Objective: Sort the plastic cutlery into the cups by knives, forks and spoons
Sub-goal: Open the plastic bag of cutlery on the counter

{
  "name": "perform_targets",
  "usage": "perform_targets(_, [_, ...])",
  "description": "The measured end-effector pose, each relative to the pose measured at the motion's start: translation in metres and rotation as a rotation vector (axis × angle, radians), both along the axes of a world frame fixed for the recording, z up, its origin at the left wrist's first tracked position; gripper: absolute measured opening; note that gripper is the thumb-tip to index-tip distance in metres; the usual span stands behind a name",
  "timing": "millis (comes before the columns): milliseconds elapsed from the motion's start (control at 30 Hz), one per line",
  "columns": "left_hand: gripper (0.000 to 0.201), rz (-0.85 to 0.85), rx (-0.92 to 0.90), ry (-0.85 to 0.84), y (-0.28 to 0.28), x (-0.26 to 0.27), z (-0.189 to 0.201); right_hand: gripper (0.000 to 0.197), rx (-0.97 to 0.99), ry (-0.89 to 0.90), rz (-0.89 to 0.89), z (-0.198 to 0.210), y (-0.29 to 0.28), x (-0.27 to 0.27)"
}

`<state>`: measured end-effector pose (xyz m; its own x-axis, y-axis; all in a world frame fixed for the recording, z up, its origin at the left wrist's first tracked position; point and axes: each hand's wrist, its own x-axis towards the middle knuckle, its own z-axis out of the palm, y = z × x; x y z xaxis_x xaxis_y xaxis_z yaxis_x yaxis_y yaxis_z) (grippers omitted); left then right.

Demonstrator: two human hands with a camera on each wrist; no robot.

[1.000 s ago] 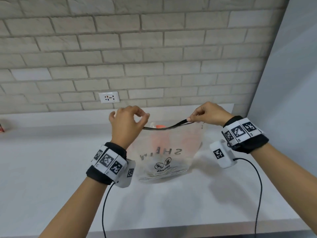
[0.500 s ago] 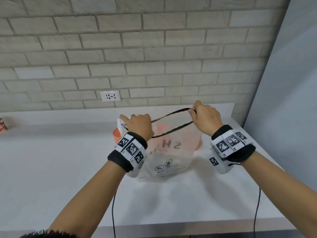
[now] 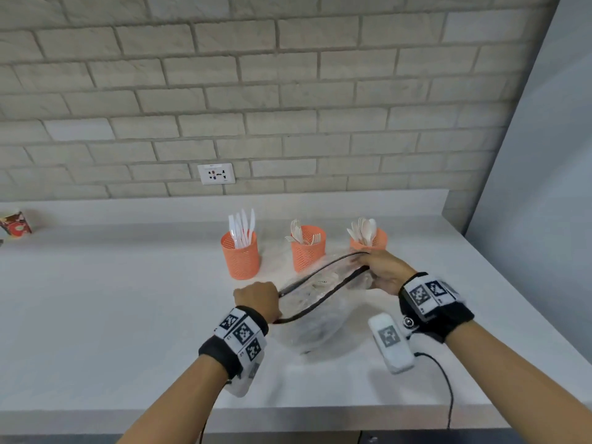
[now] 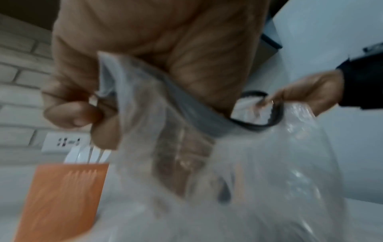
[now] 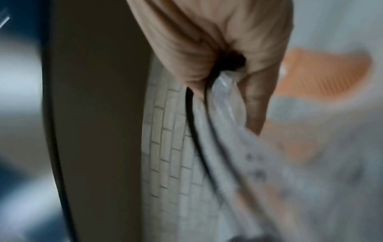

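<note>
Both hands are clamped on the same thing: a clear plastic bag [image 3: 320,325] with a dark zip strip along its mouth. The left hand [image 3: 258,301] is fisted round the near-left end of that rim, thumb and fingers [image 4: 72,114] pinching the plastic. The right hand [image 3: 382,272] grips the far-right end, its fingers [image 5: 257,101] curled over the dark strip and the bunched film. The two hands are held apart, so the mouth of the bag gapes between them in a long oval. The body of the bag sags below the hands onto the white counter [image 3: 112,315]. What lies inside is too blurred and see-through to name.

Just beyond the hands stand three orange mesh cups in a row. The left cup [image 3: 241,256], beyond the left hand, holds white knives [image 3: 242,227] standing upright. The middle cup [image 3: 308,248], beyond the gap between the hands, holds forks [image 3: 299,233]. The right cup [image 3: 368,241], just beyond the right hand and partly behind the bag's rim, holds spoons [image 3: 363,230].

Further back, beyond the left cup, a wall socket [image 3: 216,174] sits in the brick wall [image 3: 288,91]. Far out to the left of the left hand, a patterned paper cup [image 3: 14,223] stands near the counter's back edge. Each wrist wears a dark band with black-and-white markers, and a cable trails from the right one.
</note>
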<state>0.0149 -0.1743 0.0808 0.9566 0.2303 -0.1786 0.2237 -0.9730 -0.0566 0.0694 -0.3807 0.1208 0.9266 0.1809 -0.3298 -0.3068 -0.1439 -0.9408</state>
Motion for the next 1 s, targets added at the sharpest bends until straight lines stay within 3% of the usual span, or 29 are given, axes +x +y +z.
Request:
perform_targets(100, [0.027,0.045,-0.126,0.028,0.000,-0.004,-0.023,0.029,0.463,0.173,-0.139,-0.006,0.015,-0.009])
perform_targets(167, [0.031,0.128,-0.361,0.050,0.008,-0.002,-0.034,0.031,0.567,0.237,-0.214,-0.013,0.018,-0.013])
perform_targets(200, [0.030,0.196,-0.566,0.008,0.012,0.000,-0.035,0.030,0.544,0.230,-0.218,-0.018,0.017,-0.015])
perform_targets(233, [0.026,0.316,-0.836,-0.060,0.018,0.001,-0.033,0.026,0.431,0.173,-0.170,-0.024,0.014,-0.017])
perform_targets(300, [0.015,0.620,-1.429,-0.163,0.023,-0.005,-0.017,0.011,-0.010,-0.021,0.114,-0.037,0.004,-0.027])
perform_targets(367, [0.025,0.725,-1.762,-0.217,0.029,-0.012,0.000,0.022,-0.314,-0.124,0.433,-0.050,-0.002,-0.037])
perform_targets(433, [0.029,0.568,-1.828,-0.208,0.027,-0.024,0.006,0.022,-0.373,-0.147,0.575,-0.054,-0.002,-0.044])
perform_targets(500, [0.008,0.514,-1.838,-0.231,0.020,-0.027,-0.001,0.023,-0.385,-0.151,0.586,-0.052,-0.006,-0.042])
perform_targets(533, [0.013,0.476,-1.810,-0.223,0.022,-0.024,-0.011,0.023,-0.354,-0.135,0.559,-0.051,-0.009,-0.040])
perform_targets(600, [0.025,0.529,-1.871,-0.224,0.023,-0.019,-0.025,0.012,-0.074,-0.017,0.432,-0.055,-0.019,-0.034])
perform_targets(633, [0.029,0.554,-1.856,-0.196,0.026,-0.014,-0.034,0.020,0.134,0.050,0.351,-0.059,-0.025,-0.030])
perform_targets(733, [0.028,0.304,-1.474,-0.025,0.020,-0.015,-0.047,0.070,0.614,0.222,0.173,-0.068,-0.033,-0.018])
perform_targets(800, [0.040,0.177,-1.339,0.134,0.018,-0.022,-0.055,0.068,0.778,0.260,0.125,-0.070,-0.026,-0.016])
perform_targets(867, [0.053,0.200,-1.560,0.227,0.020,-0.025,-0.061,0.049,0.861,0.280,0.003,-0.069,-0.016,-0.018])
perform_targets(933, [0.044,0.328,-1.912,0.230,0.025,-0.021,-0.062,0.023,0.884,0.294,-0.110,-0.073,-0.011,-0.019])
perform_targets(1000, [0.045,0.434,-2.168,0.168,0.033,-0.012,-0.065,0.030,0.882,0.299,-0.156,-0.082,-0.011,-0.019])
